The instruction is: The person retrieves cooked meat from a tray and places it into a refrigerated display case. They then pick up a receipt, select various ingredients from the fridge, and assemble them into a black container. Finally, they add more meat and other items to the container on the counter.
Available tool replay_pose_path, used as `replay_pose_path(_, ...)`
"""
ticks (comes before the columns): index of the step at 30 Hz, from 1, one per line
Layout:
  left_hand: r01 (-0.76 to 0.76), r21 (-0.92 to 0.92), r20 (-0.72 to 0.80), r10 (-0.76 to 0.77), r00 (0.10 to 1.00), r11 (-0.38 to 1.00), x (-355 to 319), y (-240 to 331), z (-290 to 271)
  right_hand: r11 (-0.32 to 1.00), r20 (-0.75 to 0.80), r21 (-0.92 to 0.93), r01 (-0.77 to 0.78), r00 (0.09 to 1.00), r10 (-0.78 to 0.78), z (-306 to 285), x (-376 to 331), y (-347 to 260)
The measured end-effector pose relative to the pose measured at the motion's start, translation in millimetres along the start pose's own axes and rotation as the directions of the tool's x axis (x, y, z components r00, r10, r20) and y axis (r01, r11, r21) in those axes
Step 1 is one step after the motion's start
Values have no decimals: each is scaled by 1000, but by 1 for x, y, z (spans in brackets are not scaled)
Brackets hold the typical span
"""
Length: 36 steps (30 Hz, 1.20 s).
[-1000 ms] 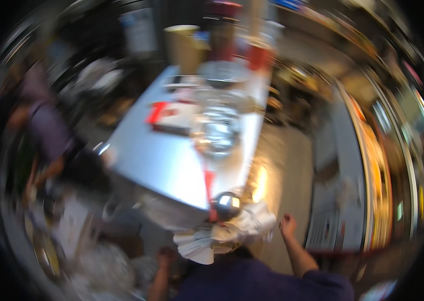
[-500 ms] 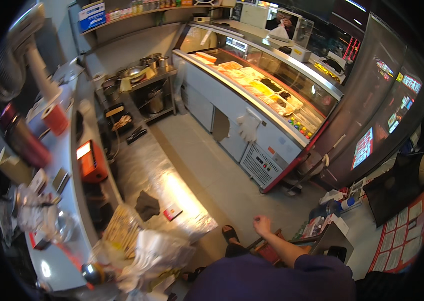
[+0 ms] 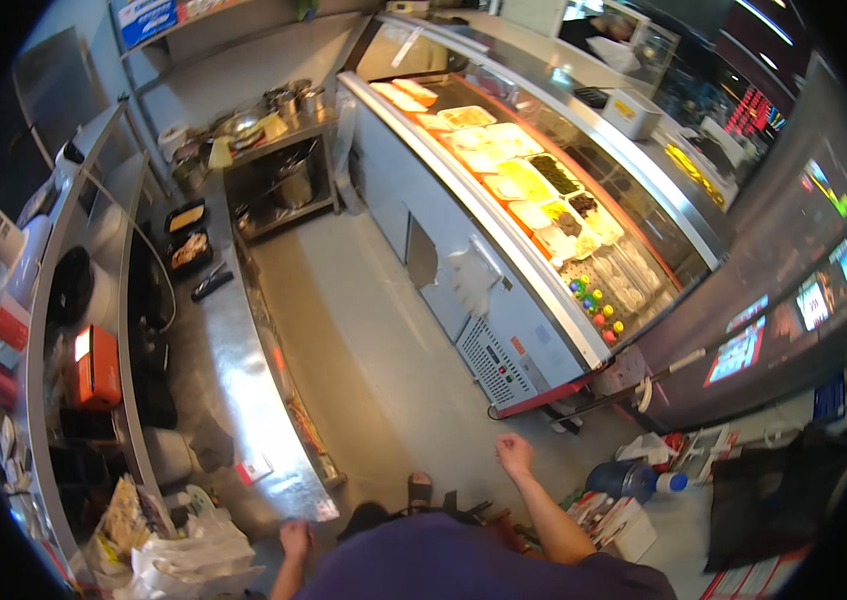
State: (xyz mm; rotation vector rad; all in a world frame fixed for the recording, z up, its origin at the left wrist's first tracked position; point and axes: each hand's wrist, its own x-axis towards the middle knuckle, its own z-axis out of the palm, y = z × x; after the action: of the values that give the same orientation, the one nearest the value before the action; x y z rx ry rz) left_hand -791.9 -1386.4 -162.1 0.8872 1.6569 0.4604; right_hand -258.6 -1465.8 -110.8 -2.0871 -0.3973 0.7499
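My right hand [image 3: 514, 455] hangs over the floor ahead of my body with its fingers curled in. Nothing shows in it. My left hand [image 3: 296, 540] is low beside the near end of a steel counter [image 3: 233, 350], its fingers loosely curled and no object visible in them. On that counter, closest to the left hand, lie a small red-and-white packet [image 3: 254, 469] and a dark grey cloth [image 3: 211, 443]. Farther along are a black-handled tool [image 3: 211, 285] and black trays of food [image 3: 189, 251].
A glass-fronted display cooler [image 3: 503, 290] with food trays runs along the right, a plastic glove [image 3: 471, 280] hanging on its side. Shelving with an orange box [image 3: 97, 368] stands left; white plastic bags [image 3: 193, 555] are below. A blue-capped water bottle [image 3: 633, 480] and boxes sit at right.
My view has shifted and turned, bringing the cooler and floor closer. My left hand has come into view by the counter. My right hand stays curled in front.
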Motion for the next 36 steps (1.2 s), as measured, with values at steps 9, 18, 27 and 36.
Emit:
replay_pose_path(9, 70, -189, -13, -74, 997, 979, 78, 138, 88, 985, 306, 108, 135, 938, -162, 89, 143, -101)
replay_pose_path(18, 96, -99, -154, -111, 982, 990, 232, 262, 150, 938, 349, -18, 345, 882, -317, 135, 343, -221)
replay_pose_path(27, -123, -448, -237, 15, 971, 885, 325, 408, 144, 967, 668, 19, 253, 717, -200, 268, 473, -337)
replay_pose_path(36, -243, -632, -698, -403, 592, 736, 276, 336, 74, 424, 963, 194, 885, -88, -256, 507, 438, -480)
